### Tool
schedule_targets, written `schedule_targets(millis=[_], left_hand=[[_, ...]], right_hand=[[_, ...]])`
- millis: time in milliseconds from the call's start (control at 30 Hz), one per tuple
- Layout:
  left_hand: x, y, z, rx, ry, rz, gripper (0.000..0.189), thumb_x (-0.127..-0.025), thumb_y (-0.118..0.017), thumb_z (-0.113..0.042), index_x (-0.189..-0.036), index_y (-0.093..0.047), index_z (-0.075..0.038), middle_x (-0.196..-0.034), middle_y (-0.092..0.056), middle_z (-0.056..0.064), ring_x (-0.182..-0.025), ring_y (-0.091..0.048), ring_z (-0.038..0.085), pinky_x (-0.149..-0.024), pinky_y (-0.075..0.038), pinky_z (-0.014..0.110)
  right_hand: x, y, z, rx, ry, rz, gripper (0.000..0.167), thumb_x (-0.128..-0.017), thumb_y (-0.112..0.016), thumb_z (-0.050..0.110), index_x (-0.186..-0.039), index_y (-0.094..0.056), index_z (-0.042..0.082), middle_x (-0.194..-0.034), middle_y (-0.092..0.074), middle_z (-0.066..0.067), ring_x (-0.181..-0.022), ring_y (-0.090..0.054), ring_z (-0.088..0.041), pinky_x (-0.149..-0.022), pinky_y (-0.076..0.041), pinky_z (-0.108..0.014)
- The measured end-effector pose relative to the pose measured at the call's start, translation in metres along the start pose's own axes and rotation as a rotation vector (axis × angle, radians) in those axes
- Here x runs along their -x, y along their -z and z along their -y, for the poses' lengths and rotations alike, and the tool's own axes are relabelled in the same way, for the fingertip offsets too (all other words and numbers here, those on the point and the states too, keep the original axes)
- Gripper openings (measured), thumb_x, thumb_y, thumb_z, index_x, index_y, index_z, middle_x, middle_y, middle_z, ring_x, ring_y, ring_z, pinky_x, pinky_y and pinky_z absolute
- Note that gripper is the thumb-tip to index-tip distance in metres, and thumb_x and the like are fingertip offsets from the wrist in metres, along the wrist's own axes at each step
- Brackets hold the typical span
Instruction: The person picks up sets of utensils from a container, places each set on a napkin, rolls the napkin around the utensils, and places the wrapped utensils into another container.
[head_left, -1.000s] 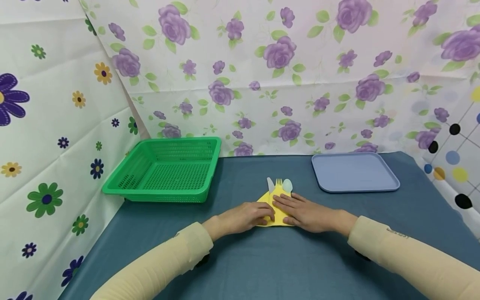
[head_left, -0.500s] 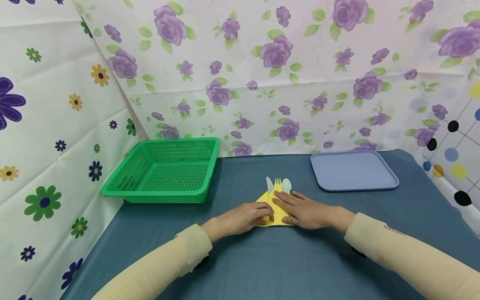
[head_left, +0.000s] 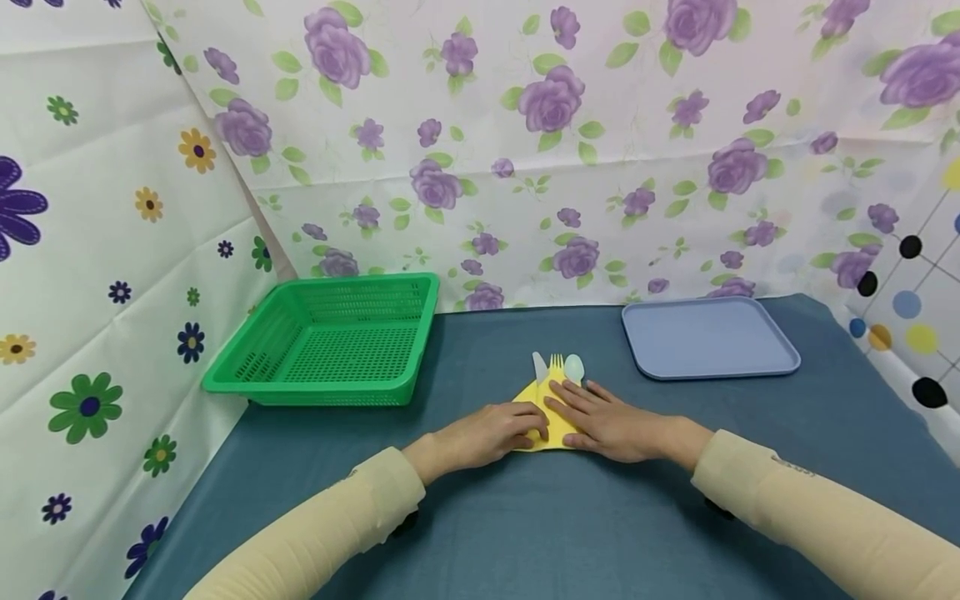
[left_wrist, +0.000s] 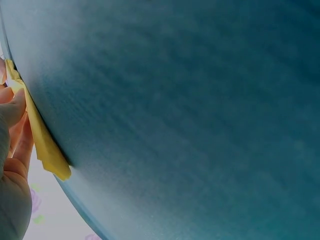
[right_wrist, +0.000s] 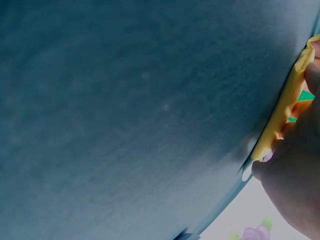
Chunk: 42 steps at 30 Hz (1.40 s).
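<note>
A folded yellow napkin lies on the blue-covered table in the head view. A white knife, a yellow fork and a pale green spoon stick out of its far end, their lower parts hidden. My left hand has bent fingers and thumb on the napkin's left part, holding it. From the right, my right hand lies across the napkin with straight fingers, pressing on it. The left wrist view has the yellow napkin beside my thumb; the right wrist view shows its edge under my fingers.
A green slotted basket stands at the back left of the table. At the back right lies a light blue tray. Flower-printed cloth hangs behind, with more patterned cloth on both sides.
The camera view shifts slightly. Both hands, the napkin and the cutlery stay in place.
</note>
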<state>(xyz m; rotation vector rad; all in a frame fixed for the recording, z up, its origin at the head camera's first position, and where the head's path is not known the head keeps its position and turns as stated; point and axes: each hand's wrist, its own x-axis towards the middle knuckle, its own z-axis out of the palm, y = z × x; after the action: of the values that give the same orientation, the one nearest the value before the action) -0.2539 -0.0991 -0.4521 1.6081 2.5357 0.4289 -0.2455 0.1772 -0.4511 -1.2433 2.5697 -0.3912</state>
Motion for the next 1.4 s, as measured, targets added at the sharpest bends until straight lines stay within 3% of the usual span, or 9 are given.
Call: schedule_targets(millis=[400, 667, 1033, 1400], left_hand=[[0.000, 0.000, -0.001, 0.000, 0.005, 0.003, 0.021, -0.106, -0.063, -0.015, -0.127, -0.068, -0.017, -0.134, -0.062, -0.003, -0.126, -0.057, 0.010, -0.109, -0.047, 0.026], [0.001, 0.003, -0.002, -0.001, -0.005, -0.010, 0.022, -0.105, -0.064, -0.014, -0.126, -0.069, -0.017, -0.134, -0.063, -0.002, -0.126, -0.058, 0.011, -0.108, -0.048, 0.027], [0.017, 0.011, -0.005, -0.096, 0.035, 0.076, 0.036, -0.108, -0.060, -0.014, -0.142, -0.067, -0.020, -0.148, -0.060, -0.004, -0.133, -0.058, 0.011, -0.107, -0.051, 0.028], [0.023, 0.009, -0.002, -0.144, -0.011, 0.072, 0.033, -0.110, -0.057, -0.030, -0.139, -0.069, -0.021, -0.145, -0.062, -0.005, -0.127, -0.063, 0.008, -0.101, -0.054, 0.026]], right_hand=[[-0.003, -0.004, -0.005, 0.000, -0.031, 0.005, 0.074, -0.112, -0.037, 0.050, -0.169, -0.011, 0.011, -0.175, -0.002, -0.007, -0.161, -0.005, -0.027, -0.127, -0.004, -0.059], [-0.003, -0.004, -0.008, -0.026, -0.026, 0.001, 0.073, -0.113, -0.038, 0.050, -0.168, -0.014, 0.010, -0.175, -0.004, -0.009, -0.161, -0.008, -0.031, -0.126, -0.005, -0.062], [-0.004, -0.003, -0.003, -0.017, -0.014, 0.016, 0.071, -0.113, -0.037, 0.048, -0.168, -0.016, 0.007, -0.175, -0.005, -0.012, -0.160, -0.009, -0.034, -0.125, -0.005, -0.064], [-0.003, -0.005, -0.005, -0.009, -0.030, 0.022, 0.073, -0.113, -0.036, 0.051, -0.169, -0.013, 0.010, -0.175, -0.002, -0.011, -0.161, -0.006, -0.032, -0.125, -0.004, -0.064]])
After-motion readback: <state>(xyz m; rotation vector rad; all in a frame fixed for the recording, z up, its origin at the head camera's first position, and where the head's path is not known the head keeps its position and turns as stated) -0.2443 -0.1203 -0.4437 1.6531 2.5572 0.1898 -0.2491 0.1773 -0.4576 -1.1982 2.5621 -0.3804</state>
